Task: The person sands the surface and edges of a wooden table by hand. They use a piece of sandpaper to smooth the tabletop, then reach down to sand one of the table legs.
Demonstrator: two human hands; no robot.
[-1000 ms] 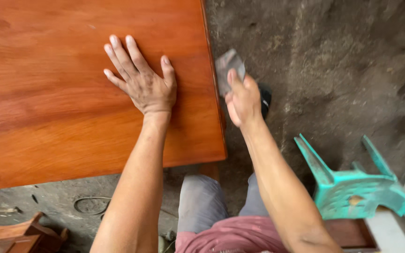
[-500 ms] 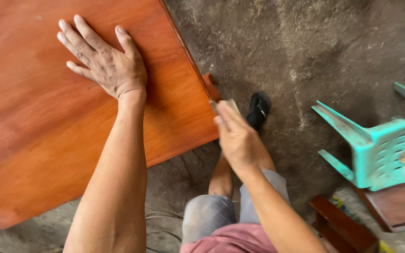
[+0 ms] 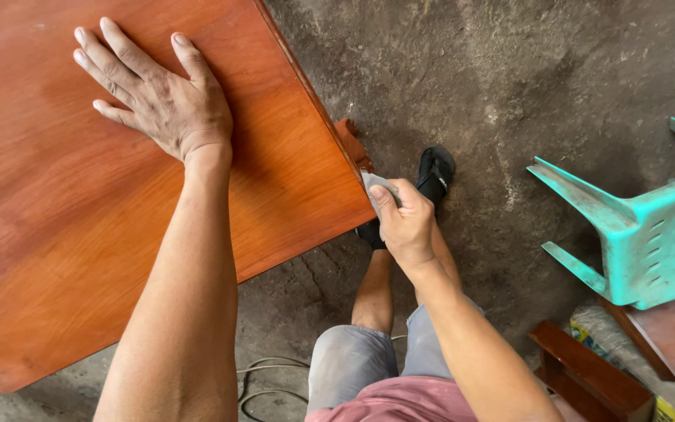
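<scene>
- While the left hand (image 3: 167, 105) lies flat w/ fingers (image 3: 111, 59) spread, palm down on the reddish-brown worktop (image 3: 64, 234), nothing is gripped there – it just presses on the surface.
- Right hand (image 3: 404, 223) is clenched on a grey sanding pad (image 3: 375, 186), thumb on top; the pad pokes out past the fingertips, up and to the left.
- Key relation: pad touches the worktop's right edge, just below the near corner, w/ the worktop lying left of the right-hand fingers.
- That edge runs diagonally, from the top of the view down-right to the pad. Pad's long axis looks roughly in line w/ it; can't tell exactly, the hand hides most of it.
- Right hand is the nearer one to the edge; left hand is well apart from it, up on the panel.
- Below the right-hand fingers: black sandal (image 3: 436, 173) on the dirt floor (image 3: 509, 70).
- Further right: teal plastic chair (image 3: 642, 242) on its side, apart from both hands.
</scene>
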